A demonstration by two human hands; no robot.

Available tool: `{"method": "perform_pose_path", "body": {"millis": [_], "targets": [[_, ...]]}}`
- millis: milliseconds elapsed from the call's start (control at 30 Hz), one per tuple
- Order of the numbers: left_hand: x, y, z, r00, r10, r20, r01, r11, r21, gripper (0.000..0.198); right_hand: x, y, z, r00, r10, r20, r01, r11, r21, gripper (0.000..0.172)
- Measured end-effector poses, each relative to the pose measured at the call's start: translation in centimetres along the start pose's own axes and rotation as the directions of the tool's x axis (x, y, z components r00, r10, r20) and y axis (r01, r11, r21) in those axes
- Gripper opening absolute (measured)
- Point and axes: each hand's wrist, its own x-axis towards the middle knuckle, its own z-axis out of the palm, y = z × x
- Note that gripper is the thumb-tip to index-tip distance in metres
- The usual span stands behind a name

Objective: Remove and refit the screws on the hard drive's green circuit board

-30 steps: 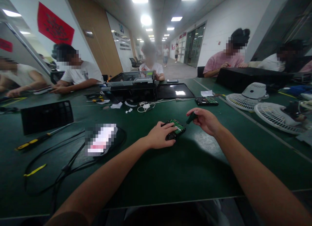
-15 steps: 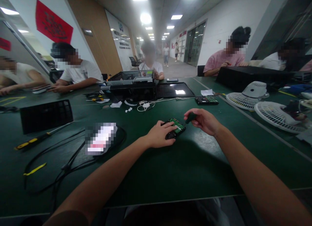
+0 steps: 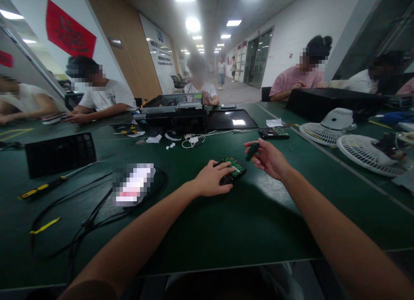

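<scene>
A hard drive (image 3: 237,172) with a green circuit board facing up lies on the green table. My left hand (image 3: 211,179) is laid over its left part, fingers across the board and thumb along the near edge, gripping it against the table. In my right hand (image 3: 270,160) is a screwdriver (image 3: 252,151) with a dark green handle, held between thumb and fingers. Its shaft slants down to the drive's right edge; whether the tip sits in a screw is too small to tell.
An opened computer case (image 3: 174,114) stands ahead, beside a flat black panel (image 3: 231,119). White fan parts (image 3: 326,127) lie right. At left are a pixelated phone (image 3: 134,183), black cables (image 3: 92,216), a yellow-black screwdriver (image 3: 42,190) and a black screen (image 3: 61,153). Several people sit around the table.
My right hand has risen slightly and its fingers have loosened around the handle. The screwdriver now stands more upright. My left hand and the hard drive have stayed put.
</scene>
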Motion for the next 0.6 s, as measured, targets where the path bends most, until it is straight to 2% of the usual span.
{"method": "perform_pose_path", "body": {"millis": [233, 600], "targets": [[-0.09, -0.12, 0.06, 1.0, -0.01, 0.007, 0.01, 1.0, -0.02, 0.076, -0.2, -0.27, 0.06, 1.0, 0.013, 0.01, -0.014, 1.0, 0.012, 0.031], [-0.16, 0.22, -0.38, 0.999, -0.026, 0.036, 0.026, 0.999, -0.02, 0.076, -0.46, -0.53, 0.41, 0.999, -0.034, 0.017, 0.036, 0.996, -0.084, 0.027]]}}
